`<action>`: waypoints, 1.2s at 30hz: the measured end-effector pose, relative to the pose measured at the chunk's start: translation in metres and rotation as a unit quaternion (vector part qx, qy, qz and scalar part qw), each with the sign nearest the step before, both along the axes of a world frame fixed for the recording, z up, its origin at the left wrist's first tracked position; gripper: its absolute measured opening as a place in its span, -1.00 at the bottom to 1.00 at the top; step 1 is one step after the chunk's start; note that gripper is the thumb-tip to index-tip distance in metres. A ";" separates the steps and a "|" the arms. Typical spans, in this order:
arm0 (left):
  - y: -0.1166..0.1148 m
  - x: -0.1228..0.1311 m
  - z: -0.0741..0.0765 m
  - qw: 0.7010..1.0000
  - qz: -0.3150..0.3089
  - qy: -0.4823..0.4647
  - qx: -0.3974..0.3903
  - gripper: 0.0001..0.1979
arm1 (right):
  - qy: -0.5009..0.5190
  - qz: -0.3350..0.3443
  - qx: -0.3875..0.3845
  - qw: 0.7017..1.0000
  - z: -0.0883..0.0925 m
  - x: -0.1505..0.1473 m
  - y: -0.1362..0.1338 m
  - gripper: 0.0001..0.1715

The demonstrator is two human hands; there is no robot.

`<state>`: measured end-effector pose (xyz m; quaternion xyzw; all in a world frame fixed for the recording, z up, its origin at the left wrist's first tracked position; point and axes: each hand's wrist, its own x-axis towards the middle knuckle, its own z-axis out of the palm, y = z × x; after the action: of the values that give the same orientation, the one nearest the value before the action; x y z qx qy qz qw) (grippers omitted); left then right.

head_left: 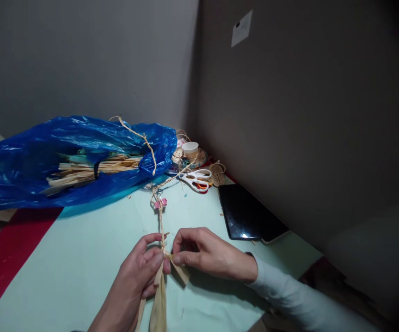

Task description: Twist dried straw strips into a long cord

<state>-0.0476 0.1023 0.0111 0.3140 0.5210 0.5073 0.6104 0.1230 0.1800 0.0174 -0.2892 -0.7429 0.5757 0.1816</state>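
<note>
A thin braided straw cord (161, 223) runs down the table toward me, with a pink clip (161, 203) at its upper part. Its lower end fans into loose flat strips (158, 306). My left hand (144, 267) pinches the braid where the strips begin, thumb on top. At the right of that spot, my right hand (202, 251) holds a short, wide strip (180, 273) between thumb and forefinger. Both hands nearly touch each other.
A blue plastic bag (82, 131) with a tied straw bundle (116, 164) lies at the back left. White scissors (197, 177), a paper cup (190, 148) and a twine ball (217, 173) sit near the corner. A black tablet (244, 216) rests by the right wall.
</note>
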 end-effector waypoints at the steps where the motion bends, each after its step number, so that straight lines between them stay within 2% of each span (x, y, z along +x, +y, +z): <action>1: 0.000 0.000 0.001 1.000 0.002 0.009 -0.002 -0.50 | 0.008 0.004 -0.020 1.000 -0.001 -0.002 0.000 -0.73; 7: -0.001 0.002 0.007 0.998 0.000 0.067 -0.017 -0.52 | 0.038 0.041 -0.183 0.982 -0.003 -0.011 0.006 -0.47; 9: -0.001 0.002 0.006 0.997 0.000 0.075 -0.022 -0.52 | 0.036 0.054 -0.191 0.979 -0.003 -0.011 0.009 -0.48; 11: -0.001 0.002 0.005 0.997 -0.002 0.074 -0.025 -0.52 | 0.019 0.060 -0.137 0.989 -0.001 -0.010 0.012 -0.56; 14: -0.001 0.001 0.006 0.998 -0.007 0.040 -0.044 -0.49 | -0.025 0.071 0.023 0.997 0.005 -0.008 0.014 -0.74; 18: -0.001 -0.002 0.010 0.993 -0.005 -0.036 -0.109 -0.43 | -0.100 0.054 0.221 0.969 0.017 -0.008 0.009 -0.93; 22: 0.000 -0.005 0.011 0.989 -0.014 -0.077 -0.124 -0.44 | -0.135 0.016 0.329 0.935 0.018 -0.009 0.000 -0.91; 25: 0.001 -0.006 0.007 0.991 -0.026 -0.075 -0.108 -0.48 | -0.104 0.005 0.360 0.927 0.010 -0.008 -0.005 -0.86; 28: 0.003 -0.008 0.002 0.994 -0.037 -0.052 -0.084 -0.50 | -0.040 0.002 0.324 0.945 0.003 -0.008 -0.007 -0.83; 31: 0.005 -0.009 -0.001 0.997 -0.045 -0.031 -0.060 -0.49 | 0.009 -0.019 0.248 0.969 0.002 -0.010 -0.010 -0.83; 34: 0.006 -0.008 -0.001 0.998 -0.042 -0.018 -0.042 -0.44 | 0.066 -0.024 0.095 0.993 0.005 -0.013 -0.012 -0.80; 36: 0.007 -0.008 0.000 0.999 -0.042 -0.005 -0.034 -0.41 | 0.114 -0.015 -0.043 0.992 0.006 -0.015 -0.011 -0.77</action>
<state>-0.0558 0.1093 0.0111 0.3120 0.5210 0.4646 0.6445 0.1076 0.1691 0.0231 -0.2405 -0.6875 0.6334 0.2614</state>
